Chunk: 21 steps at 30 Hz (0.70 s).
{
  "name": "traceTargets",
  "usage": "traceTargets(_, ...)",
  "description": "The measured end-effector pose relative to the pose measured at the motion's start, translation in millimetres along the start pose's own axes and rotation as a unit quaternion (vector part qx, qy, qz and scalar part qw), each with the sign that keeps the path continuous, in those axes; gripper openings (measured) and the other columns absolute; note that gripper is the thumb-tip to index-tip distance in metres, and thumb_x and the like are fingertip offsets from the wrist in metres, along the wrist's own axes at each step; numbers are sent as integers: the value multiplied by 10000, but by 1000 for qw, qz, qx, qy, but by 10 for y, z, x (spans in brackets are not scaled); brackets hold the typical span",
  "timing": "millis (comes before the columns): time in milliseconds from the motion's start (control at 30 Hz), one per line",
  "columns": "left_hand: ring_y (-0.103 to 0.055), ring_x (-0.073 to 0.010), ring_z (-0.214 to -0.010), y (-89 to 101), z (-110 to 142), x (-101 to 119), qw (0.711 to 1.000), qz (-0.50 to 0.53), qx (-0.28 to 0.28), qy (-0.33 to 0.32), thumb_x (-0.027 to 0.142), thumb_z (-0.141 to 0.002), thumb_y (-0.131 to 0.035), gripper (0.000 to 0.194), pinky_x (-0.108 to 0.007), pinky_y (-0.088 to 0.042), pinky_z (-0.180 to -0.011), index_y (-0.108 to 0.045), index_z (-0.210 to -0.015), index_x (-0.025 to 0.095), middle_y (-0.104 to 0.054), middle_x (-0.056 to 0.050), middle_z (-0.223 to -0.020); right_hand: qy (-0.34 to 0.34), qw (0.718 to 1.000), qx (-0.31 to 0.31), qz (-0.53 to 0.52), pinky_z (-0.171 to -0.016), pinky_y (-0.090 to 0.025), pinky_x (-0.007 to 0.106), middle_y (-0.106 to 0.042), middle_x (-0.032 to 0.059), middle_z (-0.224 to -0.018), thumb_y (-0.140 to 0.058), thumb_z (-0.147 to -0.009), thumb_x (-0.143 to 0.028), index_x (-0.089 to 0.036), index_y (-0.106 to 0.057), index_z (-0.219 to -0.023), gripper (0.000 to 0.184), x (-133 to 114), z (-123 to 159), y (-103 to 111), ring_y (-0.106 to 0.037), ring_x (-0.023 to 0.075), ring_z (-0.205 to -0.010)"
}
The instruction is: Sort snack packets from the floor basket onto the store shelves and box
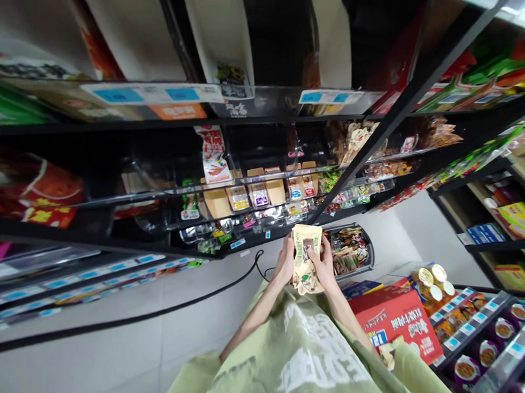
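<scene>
packet [308,259] of cream colour, printed with green characters and a dark patch in the middle, sits between the person's two hands, in front of the chest of a pale green shirt [299,360]. the left hand [285,260] is closed on its left edge; the right hand [323,264] wraps the other edge, with the thumb laid flat across the front near the dark patch. so both hands are clamped on the same thing, one to each side, and the packet's broad face shows between them.

it looks light and thin-walled, a soft pouch that would likely bend or crease if squeezed at the middle (what is inside, and how brittle, i cannot tell). the film may be a little slick, so the side edges, about halfway down, seem the surest place to hold it, with thumbs in front and fingers behind; a light pinch should do. the fingers behind it are hidden.

just beyond the right hand is a dark basket [371,250] with many small packs in it. past the packet's top edge run the low tiers of a black shelf [265,239] with price tags, and a black cable [197,295] trails along the pale floor [122,371] to the left. a red carton [398,315] stands by the right forearm.
</scene>
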<state>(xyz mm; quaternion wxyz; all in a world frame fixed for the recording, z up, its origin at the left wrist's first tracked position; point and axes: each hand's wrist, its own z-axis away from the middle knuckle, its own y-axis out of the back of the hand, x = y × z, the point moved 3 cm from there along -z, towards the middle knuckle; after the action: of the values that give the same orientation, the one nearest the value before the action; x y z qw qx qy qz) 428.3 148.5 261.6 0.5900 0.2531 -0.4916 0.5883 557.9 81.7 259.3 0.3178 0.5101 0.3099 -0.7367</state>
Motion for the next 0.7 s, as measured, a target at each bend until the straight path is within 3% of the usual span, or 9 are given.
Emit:
traceTargets(167, -637, -341, -1366, -225, 74, 151, 979, -183, -89, -33, 649, -928, -657, 734, -454, -447, -1192, -558, -1531, 242, -700, -139, -1440, 23, 999, 24, -13, -963, -581, 355, -779, 83, -1194, -896, -742, -385, -205, -596, -1395, 742, -35, 20, 98, -734, 232, -1045)
traceTargets(333, -539, -346, -1473, -468, 43, 119, 956, -248, -153, -30, 618, -965, -601, 730, -480, -392, -1243, -499, -1582, 240, -636, -134, -1524, 25, 998, 35, -39, -897, -594, 338, -782, 70, -1157, -929, -676, -343, -213, -603, -1357, 767, -104, -42, 302, -746, 225, -977)
traceTargets(433, -609, -340, -1400, -571, 9, 52, 970, -147, -192, -32, 612, -933, -668, 820, -476, -467, -1183, -413, -1628, 260, -638, -146, -1516, 54, 990, 118, -62, -874, -604, 352, -778, 79, -1154, -939, -653, -383, -215, -573, -1380, 831, -266, -135, 508, -750, 242, -977)
traceTargets(567, -616, -345, -1389, -875, 21, -37, 980, 86, -176, -27, 598, -812, -819, 949, -479, -505, -1149, -408, -1607, 284, -604, -164, -1544, 105, 942, 297, -120, -924, -598, 381, -710, 127, -1340, -851, -761, -507, -242, -452, -1500, 881, -558, -247, 710, -740, 249, -1063)
traceTargets(633, -616, -357, -1388, -1122, 34, -80, 979, 138, -149, -13, 536, -701, -925, 1006, -474, -512, -1146, -466, -1562, 291, -615, -153, -1533, 131, 927, 325, -129, -989, -576, 390, -670, 141, -1415, -849, -767, -500, -247, -411, -1538, 922, -683, -298, 710, -726, 245, -1109)
traceTargets(700, -663, -338, -1331, -1362, 17, -99, 984, 147, -96, 0, 462, -629, -983, 1012, -442, -536, -1121, -515, -1510, 291, -689, -131, -1439, 145, 933, 302, -135, -1040, -552, 404, -662, 145, -1433, -875, -747, -467, -245, -414, -1540, 944, -770, -361, 675, -721, 243, -1120)
